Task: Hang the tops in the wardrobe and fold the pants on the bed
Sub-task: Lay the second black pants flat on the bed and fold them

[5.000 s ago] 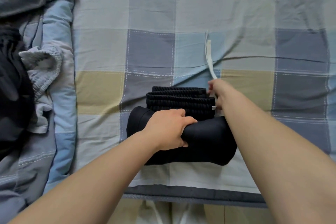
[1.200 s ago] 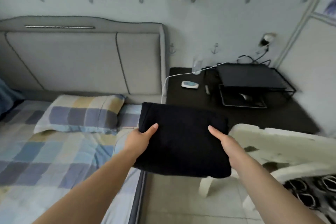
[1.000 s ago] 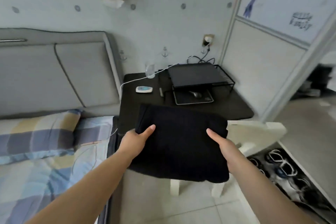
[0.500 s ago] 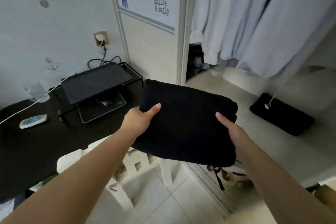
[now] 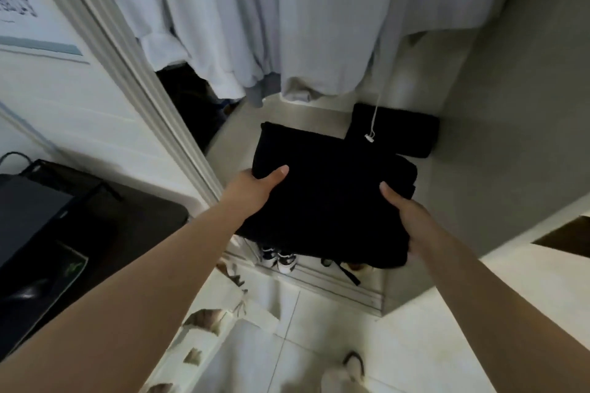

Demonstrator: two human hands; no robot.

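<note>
A folded pair of black pants is held level in front of me at the open wardrobe. My left hand grips its left edge, thumb on top and fingers hidden under the cloth. My right hand grips the right edge the same way. The bundle hovers over the wardrobe's pale shelf. Another folded black garment lies further in on that shelf, with a white drawstring hanging down over it. Several pale tops hang above.
The wardrobe's white door frame runs diagonally on the left. A dark side table with a black rack stands at lower left. Shoes sit below the shelf. A grey wardrobe wall closes the right side. The floor is white tile.
I carried the folded black pants from the bed, turned right past the side table, and now hold them lower and further in, over the wardrobe shelf. Both hands keep their grip.
</note>
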